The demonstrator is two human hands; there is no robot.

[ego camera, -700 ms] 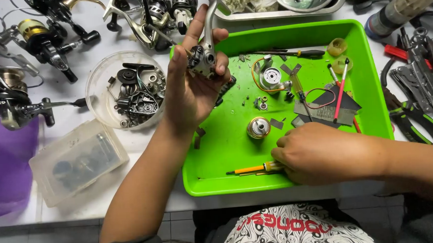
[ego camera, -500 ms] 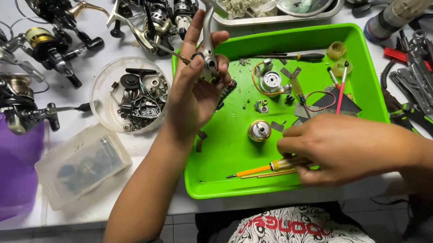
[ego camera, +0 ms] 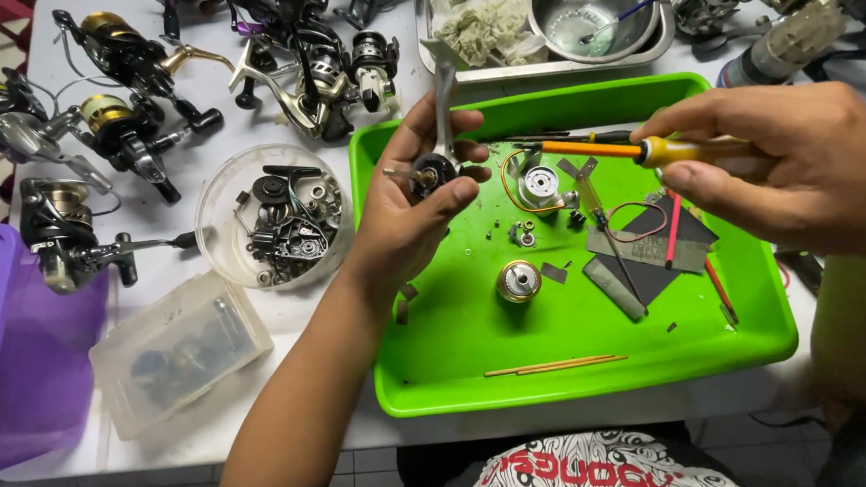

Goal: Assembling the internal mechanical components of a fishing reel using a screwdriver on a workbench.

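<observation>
1. since the earlier frames the right hand [ego camera: 784, 167] has lifted off the front edge of the green tray [ego camera: 582, 380] and is now hanging above the tray's right half, carrying the yellow-handled screwdriver [ego camera: 608, 149] that was lying near that front edge.
2. the right hand is closing fully around the handle; the shaft is pointing left toward the left hand [ego camera: 413, 210].
3. the left hand is staying raised over the tray's left rear part, fingers curling around a small dark reel part [ego camera: 436, 173] with a pale metal arm standing up from it.
4. the screwdriver tip is sitting just right of the reel part, apart from it.
5. on the tray floor are lying a brass-coloured spool [ego camera: 518, 280], a silver round part [ego camera: 541, 185], dark flat sheets [ego camera: 654, 250] and two thin wooden sticks [ego camera: 551, 366] parallel to the front rim.
6. the tray's front left area is offering the most open room.
7. left of the tray a clear round dish of parts [ego camera: 276, 218] is standing just beside its rim; a clear lidded box [ego camera: 177, 349] is lying near the table's front edge, and a purple bin [ego camera: 14, 349] is standing at the left border.
</observation>
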